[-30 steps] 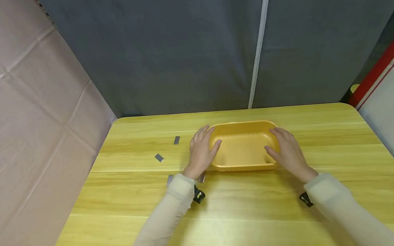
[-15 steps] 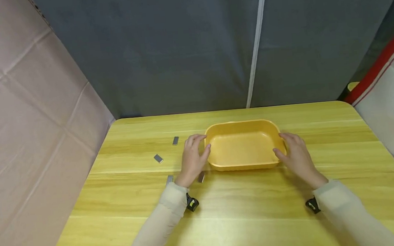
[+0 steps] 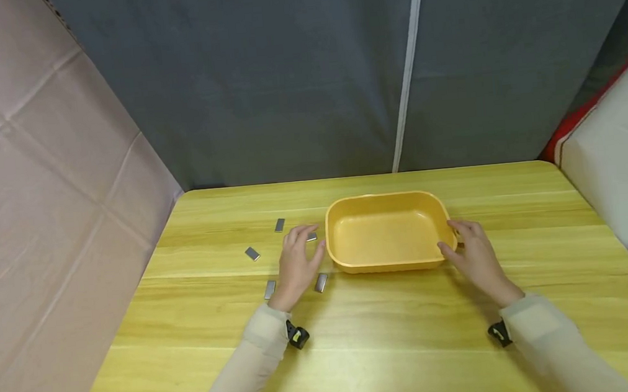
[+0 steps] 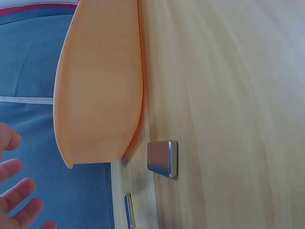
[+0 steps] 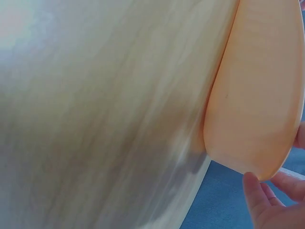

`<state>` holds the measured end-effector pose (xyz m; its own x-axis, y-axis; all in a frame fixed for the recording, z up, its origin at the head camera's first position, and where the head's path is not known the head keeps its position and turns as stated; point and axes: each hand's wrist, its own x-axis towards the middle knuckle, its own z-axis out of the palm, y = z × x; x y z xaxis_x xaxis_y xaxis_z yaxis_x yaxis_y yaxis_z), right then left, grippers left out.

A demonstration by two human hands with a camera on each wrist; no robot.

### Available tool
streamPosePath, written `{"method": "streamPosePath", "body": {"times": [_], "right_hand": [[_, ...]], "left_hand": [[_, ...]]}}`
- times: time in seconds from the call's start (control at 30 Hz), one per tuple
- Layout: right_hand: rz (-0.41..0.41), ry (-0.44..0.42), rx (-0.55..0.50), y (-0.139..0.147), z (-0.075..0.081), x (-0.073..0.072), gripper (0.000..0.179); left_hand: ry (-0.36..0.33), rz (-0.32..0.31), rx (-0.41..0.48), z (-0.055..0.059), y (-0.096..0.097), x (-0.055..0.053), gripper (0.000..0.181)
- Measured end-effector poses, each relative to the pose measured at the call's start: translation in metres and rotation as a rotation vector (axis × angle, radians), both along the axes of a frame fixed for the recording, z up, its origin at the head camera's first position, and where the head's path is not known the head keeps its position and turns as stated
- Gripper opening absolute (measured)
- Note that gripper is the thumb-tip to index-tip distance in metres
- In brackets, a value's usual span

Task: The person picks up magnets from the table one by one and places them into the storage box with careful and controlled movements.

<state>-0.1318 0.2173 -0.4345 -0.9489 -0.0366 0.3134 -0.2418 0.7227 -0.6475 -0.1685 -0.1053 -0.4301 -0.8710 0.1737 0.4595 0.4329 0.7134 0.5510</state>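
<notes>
A yellow-orange plastic basin (image 3: 387, 233) with rounded corners stands on the wooden table. At its right end my right hand (image 3: 478, 259) pinches the rim between thumb and fingers; the right wrist view shows fingertips (image 5: 251, 183) against the basin's end. My left hand (image 3: 296, 267) hovers just left of the basin, fingers spread and apart from it, holding nothing. Small flat grey metallic blocks lie around that hand: one (image 3: 321, 282) beside the wrist, another (image 3: 311, 236) partly behind the fingers. In the left wrist view, a shiny block (image 4: 162, 158) lies near the basin wall (image 4: 100, 86).
More such blocks lie farther left: a rear block (image 3: 280, 225), a left block (image 3: 252, 253) and a front block (image 3: 270, 289). A dark grey curtain (image 3: 281, 80) hangs behind the table (image 3: 395, 351). Pale cloth (image 3: 41, 213) borders the left side, white cloth (image 3: 620, 175) the right.
My left hand has drawn away leftward from the basin's left end, uncovering the rim and a metallic block. The right hand has shifted slightly right and stays at the basin's right end.
</notes>
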Motion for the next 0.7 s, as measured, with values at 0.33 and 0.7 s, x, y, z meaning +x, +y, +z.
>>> {"method": "streamPosePath", "body": {"times": [0.33, 0.7], "right_hand": [[-0.007, -0.042, -0.032, 0.0, -0.003, 0.001, 0.048], [-0.057, -0.026, -0.087, -0.001, -0.009, 0.0, 0.047]], "left_hand": [[-0.007, 0.001, -0.004, -0.003, -0.008, 0.005, 0.037], [-0.031, 0.003, 0.01, -0.006, -0.015, 0.008, 0.036]]}}
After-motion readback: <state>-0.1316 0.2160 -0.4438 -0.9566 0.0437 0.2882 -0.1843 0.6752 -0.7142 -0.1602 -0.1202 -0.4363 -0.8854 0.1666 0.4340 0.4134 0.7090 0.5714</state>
